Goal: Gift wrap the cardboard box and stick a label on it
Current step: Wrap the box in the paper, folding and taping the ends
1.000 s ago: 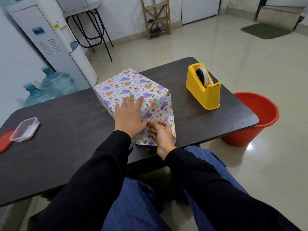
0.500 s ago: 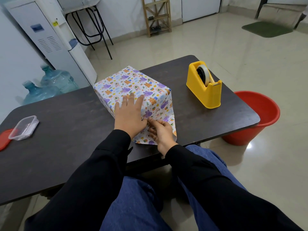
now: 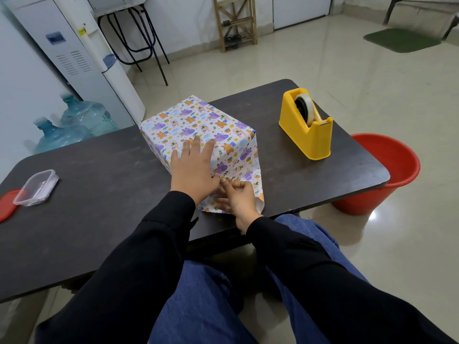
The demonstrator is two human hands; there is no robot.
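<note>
On dark laminate table (image 3: 99, 194), logged cardboard box in cartoon-print wrapping paper (image 3: 198, 125) near front edge, pressed by flat left hand (image 3: 193, 170) and pinched at loose near-end flap (image 3: 257, 186) by curled right hand (image 3: 238, 197); judged end-folding in hand, next needing held crease plus strip from yellow plastic tape dispenser (image 3: 308, 135).

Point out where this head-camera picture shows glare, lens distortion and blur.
Head view: glare shines on the glossy floor beside the red bucket; head view, the wide lens bows the table edge and tilts the water dispenser; head view, the water bottles look smeared, the wrapped box sharp.
</note>
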